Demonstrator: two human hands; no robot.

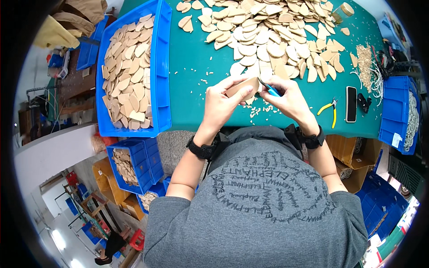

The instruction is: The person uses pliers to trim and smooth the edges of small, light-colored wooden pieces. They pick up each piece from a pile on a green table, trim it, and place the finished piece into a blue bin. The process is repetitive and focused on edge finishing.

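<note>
My left hand point(220, 103) is closed around a flat tan half-round piece point(243, 86), with the thumb along its near face. In my right hand point(289, 99) is a pair of blue-handled nippers point(272, 90), gripped with the jaws toward the piece's right edge. Whether the jaws touch the edge is too small to tell. Small pale trimmings point(258, 111) lie on the green tabletop point(192, 102) under my hands. Just beyond them spreads a big heap of similar tan pieces point(268, 33).
A blue bin point(161, 67) full of tan pieces stands at the left. To the right lie yellow-handled pliers point(328, 111), a phone point(351, 104) and a pile of shavings point(365, 67). Another blue bin point(393, 105) holds pale strands. A jar point(343, 11) stands far right.
</note>
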